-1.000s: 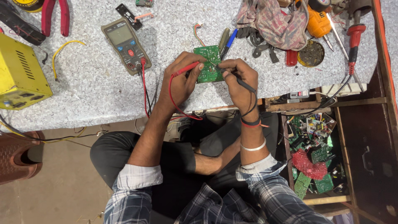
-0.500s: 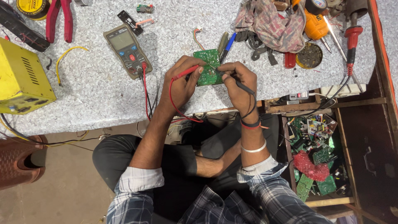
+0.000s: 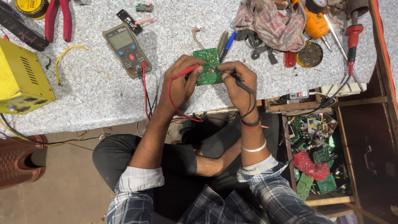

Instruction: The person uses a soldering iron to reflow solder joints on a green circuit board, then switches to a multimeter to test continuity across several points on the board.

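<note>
We are pinching the slim red plastic test probe (image 3: 185,73) in our left hand (image 3: 180,85) and the slim black plastic test probe (image 3: 240,85) in our right hand (image 3: 238,83), fingers closed narrowly around each. Both tips are touching the small green rectangular circuit board (image 3: 208,62), which is lying flat on the speckled grey worktop (image 3: 95,95) between our two grips. The red lead is running from our left grip out to the grey handheld multimeter (image 3: 126,49), well apart on that side. We are judging the probing as under way: contact is made, while the meter's reading is too small to tell.
</note>
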